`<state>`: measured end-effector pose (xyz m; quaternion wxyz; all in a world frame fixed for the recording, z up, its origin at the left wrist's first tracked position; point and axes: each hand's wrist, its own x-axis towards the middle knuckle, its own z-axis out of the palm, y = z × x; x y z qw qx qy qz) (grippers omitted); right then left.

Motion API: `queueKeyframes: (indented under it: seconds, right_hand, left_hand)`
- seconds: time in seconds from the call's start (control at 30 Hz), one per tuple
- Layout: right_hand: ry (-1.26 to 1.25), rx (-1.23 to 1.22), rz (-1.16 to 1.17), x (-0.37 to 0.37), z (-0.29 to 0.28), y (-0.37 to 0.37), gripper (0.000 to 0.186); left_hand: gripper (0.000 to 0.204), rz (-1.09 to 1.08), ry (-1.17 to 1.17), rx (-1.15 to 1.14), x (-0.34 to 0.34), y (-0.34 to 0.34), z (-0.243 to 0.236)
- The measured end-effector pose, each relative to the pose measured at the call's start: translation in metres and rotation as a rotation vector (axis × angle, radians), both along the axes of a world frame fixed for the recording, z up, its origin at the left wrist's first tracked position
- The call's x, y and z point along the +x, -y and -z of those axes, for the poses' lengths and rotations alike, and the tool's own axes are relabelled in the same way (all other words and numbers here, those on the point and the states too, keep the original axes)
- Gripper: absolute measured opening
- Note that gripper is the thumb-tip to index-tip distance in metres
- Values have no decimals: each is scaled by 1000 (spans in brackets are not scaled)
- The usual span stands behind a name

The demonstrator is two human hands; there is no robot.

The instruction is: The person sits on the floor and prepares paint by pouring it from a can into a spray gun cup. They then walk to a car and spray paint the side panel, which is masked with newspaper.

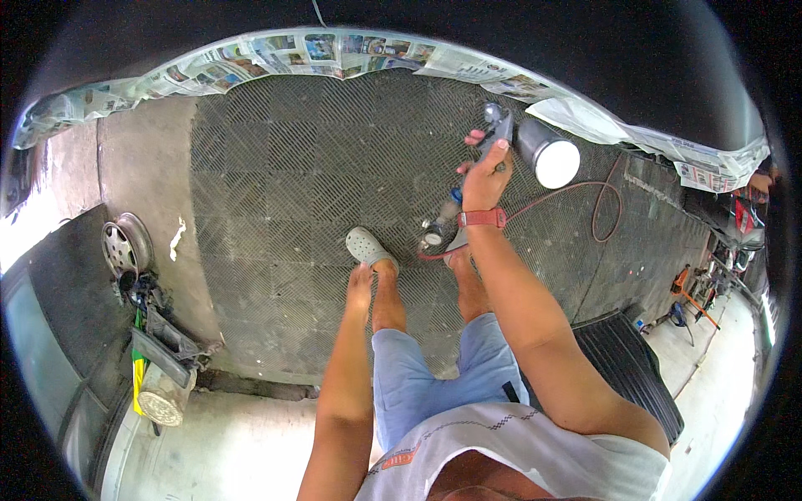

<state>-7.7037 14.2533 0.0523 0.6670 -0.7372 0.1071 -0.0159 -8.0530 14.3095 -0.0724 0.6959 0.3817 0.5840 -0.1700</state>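
My right hand (486, 171) is wrapped round a metal spray gun (501, 125) with a large cylindrical cup (556, 163), white on its end. Below the grip hang a blue fitting (456, 194) and a round gauge (433, 239). A red hose (535, 203) runs from there and loops across the floor to the right. My left hand (360, 284) hangs low above my left leg, near a grey clog (366, 246), its fingers loosely extended with nothing visible in them.
Newspaper masking (276, 54) edges the dark surface above a ridged tile floor (276, 184). At left lie a wheel rim (125, 246), assorted parts and a worn cylindrical container (163, 392). A black ribbed sheet (618, 367) and several tools (702, 292) are at right.
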Motion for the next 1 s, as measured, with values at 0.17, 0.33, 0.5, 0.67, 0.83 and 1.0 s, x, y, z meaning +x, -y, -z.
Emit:
queueKeyframes:
  seconds: [0.17, 0.33, 0.5, 0.67, 0.83, 1.0]
  right_hand:
    - [-84, 151, -188, -10, -30, -57, 46]
    - [-29, 227, -458, -16, -58, -127, 47]
    - [-24, 158, -614, -1, -87, -128, 54]
    - [-51, 40, -359, 20, -67, -53, 43]
    - [-120, 9, -93, 28, -79, 68, 46]
    - [58, -109, 120, 17, -90, 115, 47]
  left_hand:
    - [57, 497, -224, 361, -150, 22, -26]
    - [45, 177, -292, 225, -195, 35, -83]
    - [40, 95, -214, 195, -174, 45, -108]
    - [44, 16, -87, 199, -125, 71, -121]
    - [49, 205, 42, 285, -78, 72, -148]
    - [48, 249, 35, 296, -85, 74, -150]
